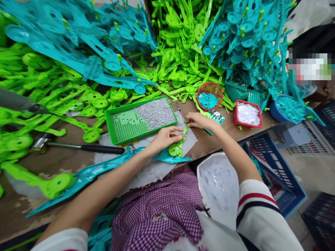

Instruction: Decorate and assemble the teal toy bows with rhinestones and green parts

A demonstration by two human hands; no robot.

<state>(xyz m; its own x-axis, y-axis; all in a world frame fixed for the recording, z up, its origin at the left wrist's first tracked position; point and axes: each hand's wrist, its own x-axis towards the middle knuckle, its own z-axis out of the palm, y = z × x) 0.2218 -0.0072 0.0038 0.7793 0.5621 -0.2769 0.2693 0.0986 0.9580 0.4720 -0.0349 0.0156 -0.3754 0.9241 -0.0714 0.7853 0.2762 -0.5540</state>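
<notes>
Brown workbench [70, 153], centre frame: your left hand [164, 137] pinches the green plastic arm [179, 144], your right hand [199, 121] closes on its upper end. Light, springy moulding; grip near the disc.

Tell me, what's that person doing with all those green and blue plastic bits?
Both hands are on one green plastic piece lying on a grey cloth. The left hand presses it down; the right hand pinches its top end. A green tray of tiny silver parts sits just behind, with heaps of green and teal pieces all around.
</notes>
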